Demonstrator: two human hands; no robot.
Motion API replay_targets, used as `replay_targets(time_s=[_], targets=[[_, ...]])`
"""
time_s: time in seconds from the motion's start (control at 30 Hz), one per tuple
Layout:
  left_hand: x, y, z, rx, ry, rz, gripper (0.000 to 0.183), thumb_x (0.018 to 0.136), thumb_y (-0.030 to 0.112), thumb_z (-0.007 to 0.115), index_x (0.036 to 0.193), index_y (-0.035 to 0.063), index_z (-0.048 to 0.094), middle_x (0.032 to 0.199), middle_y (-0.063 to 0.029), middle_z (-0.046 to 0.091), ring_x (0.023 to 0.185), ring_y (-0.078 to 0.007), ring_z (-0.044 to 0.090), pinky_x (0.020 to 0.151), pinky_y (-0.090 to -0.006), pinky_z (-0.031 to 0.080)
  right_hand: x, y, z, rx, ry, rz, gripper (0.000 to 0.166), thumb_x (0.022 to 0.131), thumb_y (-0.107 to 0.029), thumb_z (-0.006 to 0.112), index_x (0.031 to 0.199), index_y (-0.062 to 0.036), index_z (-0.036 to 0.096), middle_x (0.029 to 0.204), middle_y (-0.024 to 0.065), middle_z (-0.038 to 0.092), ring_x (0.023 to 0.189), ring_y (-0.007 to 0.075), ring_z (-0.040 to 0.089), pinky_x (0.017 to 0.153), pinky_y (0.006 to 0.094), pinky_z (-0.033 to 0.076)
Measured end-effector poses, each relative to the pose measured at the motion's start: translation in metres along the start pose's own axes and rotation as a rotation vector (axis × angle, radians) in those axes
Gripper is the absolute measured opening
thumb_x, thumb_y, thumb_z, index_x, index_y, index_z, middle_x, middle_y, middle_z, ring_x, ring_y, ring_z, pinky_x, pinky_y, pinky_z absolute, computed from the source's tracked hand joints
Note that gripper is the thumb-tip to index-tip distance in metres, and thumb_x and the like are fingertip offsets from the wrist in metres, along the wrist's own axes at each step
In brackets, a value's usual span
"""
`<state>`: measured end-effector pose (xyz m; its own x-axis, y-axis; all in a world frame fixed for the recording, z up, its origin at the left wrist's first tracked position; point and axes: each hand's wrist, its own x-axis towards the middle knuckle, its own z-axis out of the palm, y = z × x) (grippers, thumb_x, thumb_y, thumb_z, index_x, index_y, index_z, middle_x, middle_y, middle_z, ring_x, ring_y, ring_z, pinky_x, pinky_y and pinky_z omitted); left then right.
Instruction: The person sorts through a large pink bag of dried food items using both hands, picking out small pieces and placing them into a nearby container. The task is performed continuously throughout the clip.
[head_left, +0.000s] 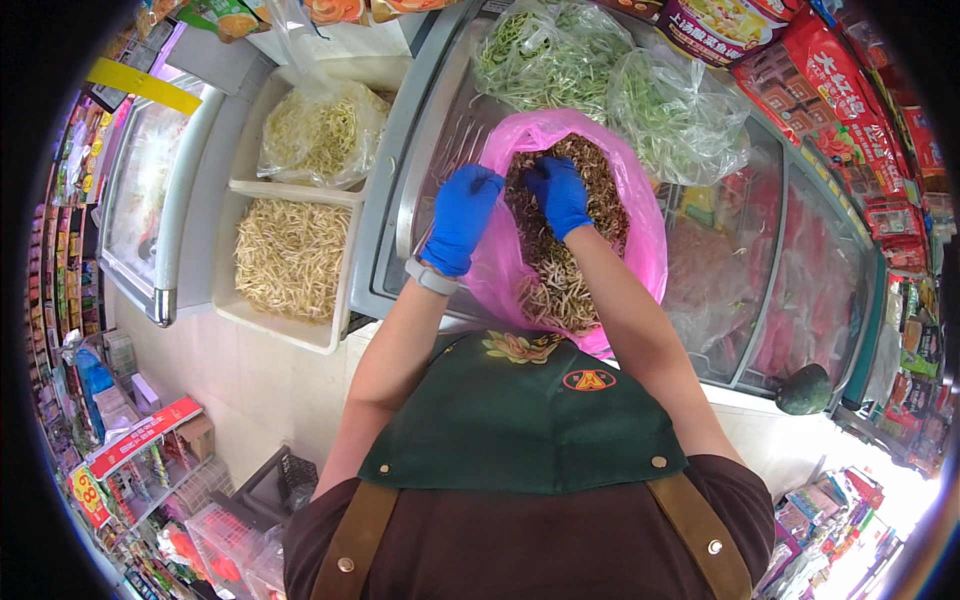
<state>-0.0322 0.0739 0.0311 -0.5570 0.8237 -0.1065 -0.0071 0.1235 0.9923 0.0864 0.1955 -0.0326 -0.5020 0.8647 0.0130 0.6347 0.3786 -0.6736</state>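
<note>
A pink plastic bag (642, 247) stands wide open before me on the glass lid of a chest freezer. Inside lie bean sprouts (562, 289), pale near me and mixed with many dark brown husks farther up. My left hand (463, 217), in a blue glove, is closed at the bag's left rim and grips the pink film. Also gloved in blue, my right hand (559, 196) reaches into the bag. Its fingers curl down into the dark, husky sprouts, and their tips are hidden there.
Clear bags of green shoots (555, 56) lie beyond the pink bag. Left of the freezer (379, 255) stand white bins, one with loose bean sprouts (292, 259), another with bagged sprouts (322, 135). A dark green round object (802, 390) sits at the freezer's right corner. Red packets (840, 82) hang at right.
</note>
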Motion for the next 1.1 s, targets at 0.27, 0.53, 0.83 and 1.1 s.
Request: replay_targets(time_s=[0.27, 0.53, 0.83, 1.1], targets=[[0.002, -0.009, -0.004, 0.027, -0.001, 0.041, 0.009, 0.083, 0.013, 0.060, 0.088, 0.0046, 0.061, 0.074, 0.0002, 0.058, 0.062, -0.0066, 0.050, 0.056, -0.0211, 0.042, -0.058, 0.022, -0.076, 0.591, -0.490, 0.383, 0.037, 0.079, -0.027, 0.065, 0.107, -0.0023, 0.060, 0.096, 0.0118, 0.064, 0.083, 0.0231, 0.061, 0.075, 0.0326, 0.048], [0.003, -0.003, -0.005, 0.072, -0.016, -0.028, 0.012, 0.083, 0.015, 0.062, 0.088, 0.0041, 0.061, 0.074, 0.0001, 0.059, 0.063, -0.0069, 0.050, 0.057, -0.0215, 0.042, -0.087, 0.038, -0.089, 0.293, -0.668, 0.225, 0.063, 0.079, -0.022, 0.067, 0.131, -0.0016, 0.038, 0.098, 0.0105, 0.060, 0.087, 0.0172, 0.057, 0.078, 0.0303, 0.046], [0.004, 0.001, -0.004, 0.055, -0.013, -0.065, 0.012, 0.083, 0.015, 0.062, 0.088, 0.0042, 0.061, 0.073, 0.0000, 0.058, 0.062, -0.0073, 0.050, 0.057, -0.0215, 0.042, -0.007, 0.027, 0.021, 0.425, -0.132, 0.157, 0.085, 0.073, -0.031, 0.070, 0.137, 0.0005, 0.023, 0.118, 0.0244, 0.053, 0.106, 0.0305, 0.055, 0.089, 0.0363, 0.043], [0.000, 0.000, -0.017, 0.003, 0.019, -0.094, 0.011, 0.083, 0.013, 0.061, 0.089, 0.0031, 0.061, 0.073, -0.0011, 0.058, 0.061, -0.0086, 0.051, 0.057, -0.0218, 0.042, -0.051, -0.016, 0.010, -0.136, -0.190, -0.476, 0.032, 0.074, -0.027, 0.057, 0.103, -0.0135, 0.061, 0.097, 0.0101, 0.063, 0.093, 0.0328, 0.056, 0.082, 0.0415, 0.044]])
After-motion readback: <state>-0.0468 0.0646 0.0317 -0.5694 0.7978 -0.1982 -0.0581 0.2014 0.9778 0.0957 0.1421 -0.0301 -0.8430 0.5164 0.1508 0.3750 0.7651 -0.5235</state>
